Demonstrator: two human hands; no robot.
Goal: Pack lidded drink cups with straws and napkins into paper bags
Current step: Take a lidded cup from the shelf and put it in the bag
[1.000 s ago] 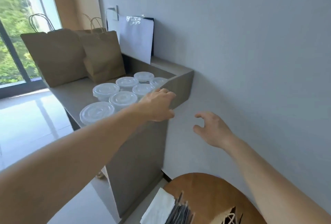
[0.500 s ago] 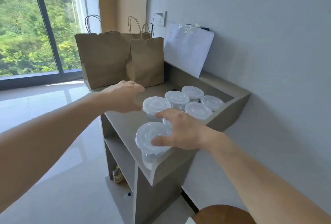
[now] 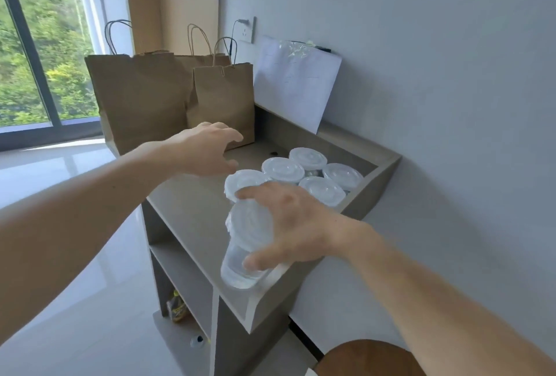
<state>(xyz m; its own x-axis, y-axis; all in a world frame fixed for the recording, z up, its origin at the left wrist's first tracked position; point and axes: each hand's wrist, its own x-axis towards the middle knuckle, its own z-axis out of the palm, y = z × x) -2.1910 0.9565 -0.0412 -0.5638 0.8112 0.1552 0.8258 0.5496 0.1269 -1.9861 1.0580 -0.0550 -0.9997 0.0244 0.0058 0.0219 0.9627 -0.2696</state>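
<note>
— Where's the cup [image 3: 240,267]?
— Clear plastic, round lid; tilted at the grey tabletop's [image 3: 192,210] near end; my right hand [image 3: 288,225] grips it; left hand's [image 3: 207,150] fingers [image 3: 228,134] loose, near the brown paper bag [image 3: 222,102].

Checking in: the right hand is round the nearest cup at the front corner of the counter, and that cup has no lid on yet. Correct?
Not quite. In the head view the right hand is round the nearest cup at the front corner of the counter, but that cup does have a clear lid on it, like the other cups behind it.
</note>
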